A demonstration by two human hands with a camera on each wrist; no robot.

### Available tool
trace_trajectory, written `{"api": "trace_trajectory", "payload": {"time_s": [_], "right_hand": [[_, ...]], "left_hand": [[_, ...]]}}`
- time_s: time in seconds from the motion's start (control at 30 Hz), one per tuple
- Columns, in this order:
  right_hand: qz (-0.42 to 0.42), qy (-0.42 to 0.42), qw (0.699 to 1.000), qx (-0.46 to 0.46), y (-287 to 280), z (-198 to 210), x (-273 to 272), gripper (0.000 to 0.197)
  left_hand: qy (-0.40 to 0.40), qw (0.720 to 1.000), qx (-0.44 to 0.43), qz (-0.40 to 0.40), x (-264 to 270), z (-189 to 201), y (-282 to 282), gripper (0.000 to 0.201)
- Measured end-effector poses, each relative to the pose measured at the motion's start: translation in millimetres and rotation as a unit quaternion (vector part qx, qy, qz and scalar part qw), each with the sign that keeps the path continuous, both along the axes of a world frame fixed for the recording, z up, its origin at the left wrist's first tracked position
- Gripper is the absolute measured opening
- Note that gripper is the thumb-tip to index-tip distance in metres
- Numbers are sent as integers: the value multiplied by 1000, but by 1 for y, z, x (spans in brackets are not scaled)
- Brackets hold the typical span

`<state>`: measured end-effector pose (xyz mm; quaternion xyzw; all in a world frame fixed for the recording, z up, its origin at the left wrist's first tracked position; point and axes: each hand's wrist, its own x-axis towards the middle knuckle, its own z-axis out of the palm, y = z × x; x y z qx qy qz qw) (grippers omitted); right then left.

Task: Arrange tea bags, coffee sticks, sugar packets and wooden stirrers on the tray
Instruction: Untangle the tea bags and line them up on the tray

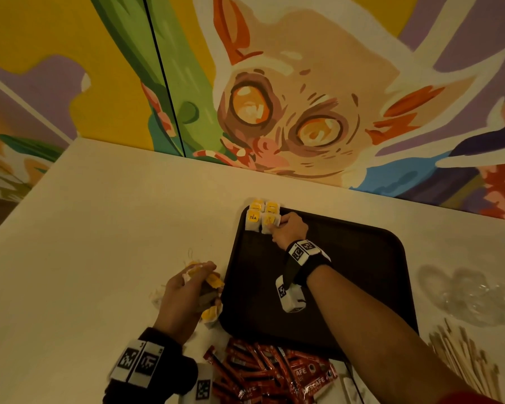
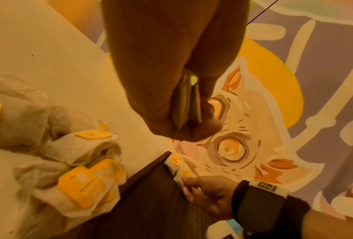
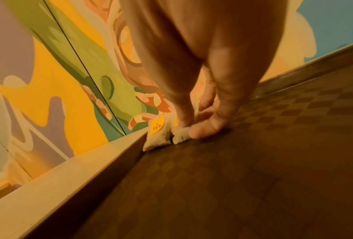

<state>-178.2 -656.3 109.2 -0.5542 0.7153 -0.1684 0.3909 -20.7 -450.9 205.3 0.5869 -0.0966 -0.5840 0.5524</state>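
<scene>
A dark brown tray (image 1: 347,258) lies on the table. Several yellow-tagged tea bags (image 1: 257,214) stand in rows in its far left corner. My right hand (image 1: 274,227) pinches the nearest-right tea bag (image 1: 268,221) of that group and holds it down on the tray floor; in the right wrist view, my right hand (image 3: 188,129) has thumb and finger on the bag (image 3: 180,136) beside a bag tagged TEA (image 3: 157,134). Left of the tray, my left hand (image 1: 200,277) grips a few tea bags (image 2: 186,103) above a loose pile of tea bags (image 2: 79,177).
Red coffee sticks (image 1: 274,371) lie heaped at the tray's near edge. Wooden stirrers (image 1: 464,363) lie at the near right, with a crumpled clear plastic bag (image 1: 473,293) beyond them. A painted wall (image 1: 303,97) runs along the table's far edge.
</scene>
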Motion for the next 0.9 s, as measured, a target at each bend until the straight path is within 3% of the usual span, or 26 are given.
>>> {"api": "trace_trajectory", "payload": {"time_s": [0.13, 0.27, 0.43, 0.6, 0.73, 0.9], "right_hand": [[-10, -22, 1000, 2, 7, 9, -4, 34], [11, -18, 998, -51, 30, 39, -5, 32], [151, -157, 976, -11, 84, 92, 2, 10], [236, -228, 944, 39, 135, 118, 7, 25], [217, -233, 947, 44, 158, 116, 8, 33], [176, -257, 949, 44, 171, 116, 6, 18]], "left_hand": [[16, 1000, -11, 11, -2, 9, -3, 22], [26, 1000, -2, 15, -2, 11, -4, 27], [55, 998, -19, -3, -4, 13, -2, 29], [46, 998, -47, -17, -7, 21, 2, 28], [-5, 998, -55, -32, -10, 26, 7, 26], [-79, 992, -70, -62, -16, 27, 17, 25]]}}
